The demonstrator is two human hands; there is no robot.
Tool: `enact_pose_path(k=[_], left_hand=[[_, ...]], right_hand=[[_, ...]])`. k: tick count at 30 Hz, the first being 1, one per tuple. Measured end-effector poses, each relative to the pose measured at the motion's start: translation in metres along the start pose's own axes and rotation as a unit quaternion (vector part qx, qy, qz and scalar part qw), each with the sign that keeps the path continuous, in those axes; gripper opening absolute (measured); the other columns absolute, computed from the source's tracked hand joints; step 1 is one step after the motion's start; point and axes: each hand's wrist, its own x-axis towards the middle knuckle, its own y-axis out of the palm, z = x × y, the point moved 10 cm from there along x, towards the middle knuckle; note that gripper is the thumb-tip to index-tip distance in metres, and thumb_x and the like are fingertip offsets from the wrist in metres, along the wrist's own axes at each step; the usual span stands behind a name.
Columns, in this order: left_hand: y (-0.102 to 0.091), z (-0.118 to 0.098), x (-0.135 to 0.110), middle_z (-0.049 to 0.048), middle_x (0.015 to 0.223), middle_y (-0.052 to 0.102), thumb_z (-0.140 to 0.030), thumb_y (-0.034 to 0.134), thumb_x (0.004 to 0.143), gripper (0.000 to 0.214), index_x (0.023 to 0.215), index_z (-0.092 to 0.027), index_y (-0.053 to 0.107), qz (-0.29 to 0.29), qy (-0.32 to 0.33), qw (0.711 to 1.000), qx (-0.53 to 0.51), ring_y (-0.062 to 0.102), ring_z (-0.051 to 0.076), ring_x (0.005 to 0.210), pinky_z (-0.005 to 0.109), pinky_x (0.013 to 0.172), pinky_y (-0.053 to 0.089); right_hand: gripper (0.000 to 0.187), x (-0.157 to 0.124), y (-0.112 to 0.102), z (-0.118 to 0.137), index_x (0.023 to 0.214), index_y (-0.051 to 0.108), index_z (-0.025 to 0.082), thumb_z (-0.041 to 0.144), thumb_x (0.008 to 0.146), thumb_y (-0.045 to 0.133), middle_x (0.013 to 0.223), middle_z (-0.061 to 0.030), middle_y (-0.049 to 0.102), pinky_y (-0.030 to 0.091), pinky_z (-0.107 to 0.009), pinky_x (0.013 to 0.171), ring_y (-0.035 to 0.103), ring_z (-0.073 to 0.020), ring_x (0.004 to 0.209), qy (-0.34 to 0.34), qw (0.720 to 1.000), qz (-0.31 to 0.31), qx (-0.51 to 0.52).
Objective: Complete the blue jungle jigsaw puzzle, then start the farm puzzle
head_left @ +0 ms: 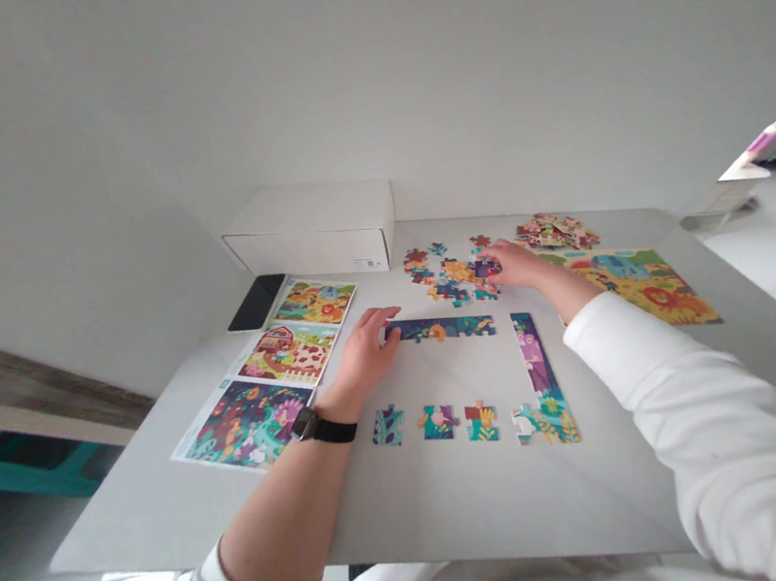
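Fingers (489, 256) of my right hand (517, 264) bend down to a dark piece (482, 269) at the right side of the loose puzzle pieces (457, 271), spread toward the far edge of the table (452, 506); I cannot tell whether they grip it or only touch it. On my left hand (366, 347) the fingers are loosely spread and grasp nothing, with the thumb side at the left end of the top strip (442, 328), a joined row running parallel to the far edge. Nearer the right edge, the side strip (535, 356) comes down toward me and meets a joined corner section (554, 421). Between that corner and my left forearm, three single pieces lie apart in a row facing the near edge: a leafy one (388, 426), a purple one (439, 422) and a brown and yellow one (481, 421). My black watch (322, 429) sits at the left wrist. Along the left edge lie picture sheets (289, 353) and, beyond them, a dark phone (257, 302); a white box (310, 239) stands near the far left corner. Toward the far right corner is a second pile of pieces (556, 232), and nearer the right edge a lion and elephant picture (648, 284) lies flat, partly behind my right arm.
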Motion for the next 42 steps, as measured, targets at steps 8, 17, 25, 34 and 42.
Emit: enact_pose_path(k=[8,17,25,34,42], left_hand=[[0.004,-0.001,0.001,0.0094,0.125,0.072,-0.025,0.058,0.101,0.036,0.135,-0.022,0.070,0.008,0.018,1.000,0.008,0.072,0.022,0.110,0.036,0.099,0.059],[-0.016,-0.030,0.001,0.0086,0.119,0.076,-0.031,0.062,0.098,0.033,0.128,-0.022,0.074,-0.020,0.036,0.999,-0.018,0.072,0.023,0.111,0.039,0.103,0.058],[0.001,-0.109,-0.013,0.0046,0.095,0.077,-0.044,0.070,0.097,0.028,0.110,-0.020,0.075,0.062,-0.040,0.981,-0.177,0.070,0.017,0.087,0.028,0.078,0.058],[0.098,-0.104,-0.044,0.0009,0.076,0.069,-0.037,0.080,0.089,0.026,0.087,-0.020,0.061,0.148,-0.205,0.901,-0.352,0.067,0.013,0.068,0.021,0.060,0.053],[0.093,-0.092,-0.050,-0.0003,0.082,0.066,-0.037,0.081,0.089,0.027,0.087,-0.019,0.061,0.137,-0.239,0.878,-0.392,0.066,0.010,0.069,0.020,0.061,0.056]], right_hand=[[0.054,-0.070,-0.049,0.039,0.142,0.070,0.025,0.039,0.091,0.081,0.129,-0.0133,0.066,0.054,-0.046,0.113,0.069,-0.0320,0.121,-0.042,0.991,-0.118,0.034],[0.058,-0.175,-0.067,0.066,0.148,0.064,0.031,0.036,0.092,0.075,0.125,-0.0105,0.071,0.061,-0.049,0.100,0.070,-0.0300,0.103,-0.025,0.978,-0.173,0.116],[0.053,-0.219,-0.056,0.115,0.148,0.063,0.033,0.040,0.097,0.072,0.121,-0.0093,0.070,0.061,-0.042,0.101,0.073,-0.0279,0.107,-0.020,0.964,-0.201,0.173],[0.059,-0.214,-0.022,0.136,0.147,0.063,0.033,0.038,0.092,0.082,0.114,-0.0078,0.073,0.063,-0.043,0.096,0.073,-0.0272,0.100,-0.054,0.962,-0.177,0.200],[0.058,-0.211,-0.005,0.124,0.148,0.065,0.032,0.022,0.091,0.071,0.113,-0.0051,0.077,0.064,-0.044,0.098,0.075,-0.0233,0.097,-0.095,0.942,-0.142,0.290]])
